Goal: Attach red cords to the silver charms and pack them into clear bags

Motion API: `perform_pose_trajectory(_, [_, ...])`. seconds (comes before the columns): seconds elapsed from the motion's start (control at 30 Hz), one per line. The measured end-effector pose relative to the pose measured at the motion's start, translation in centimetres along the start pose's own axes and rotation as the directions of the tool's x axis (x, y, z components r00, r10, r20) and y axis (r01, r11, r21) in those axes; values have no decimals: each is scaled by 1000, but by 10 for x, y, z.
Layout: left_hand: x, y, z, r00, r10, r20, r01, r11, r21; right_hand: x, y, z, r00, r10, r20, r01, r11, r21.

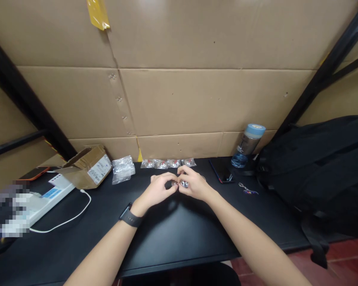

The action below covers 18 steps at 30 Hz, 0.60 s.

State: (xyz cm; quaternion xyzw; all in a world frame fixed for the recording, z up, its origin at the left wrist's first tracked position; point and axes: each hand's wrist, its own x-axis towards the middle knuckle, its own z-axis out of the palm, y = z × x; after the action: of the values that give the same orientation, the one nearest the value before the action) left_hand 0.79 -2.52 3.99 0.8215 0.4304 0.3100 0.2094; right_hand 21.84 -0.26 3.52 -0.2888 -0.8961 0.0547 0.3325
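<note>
My left hand (160,188), a dark watch on its wrist, meets my right hand (194,185) just above the middle of the black table. A small shiny round metal piece (184,184) shows between the fingers of my right hand. The left thumb and fingertips pinch together right beside it, on something mostly hidden by the fingers. Beyond my hands, several round metal pieces in clear wrappers with red marks (162,164) lie in a row along the cardboard wall.
Left of the row are crumpled clear plastic bags (123,169), an opened cardboard box (88,169) and a white power strip (52,200) with a cable. To the right lie a phone (222,171), a keychain (248,190), a blue-lidded bottle (247,147) and a black backpack (322,171).
</note>
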Motion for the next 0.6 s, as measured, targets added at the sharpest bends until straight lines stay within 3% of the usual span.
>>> perform_pose_trajectory(0.23, [-2,6,0,999,-6,47,3,998,66,1,2,1,998,-62,16,63,997,-37])
perform_pose_trajectory(0.43, [-6,5,7,997,-60,43,49,973,227,0,3,1,997,-81,5,81,996,-31])
perform_pose_trajectory(0.6, [-6,5,8,999,13,-36,-4,969,248,-2,9,-2,999,29,24,-30,998,56])
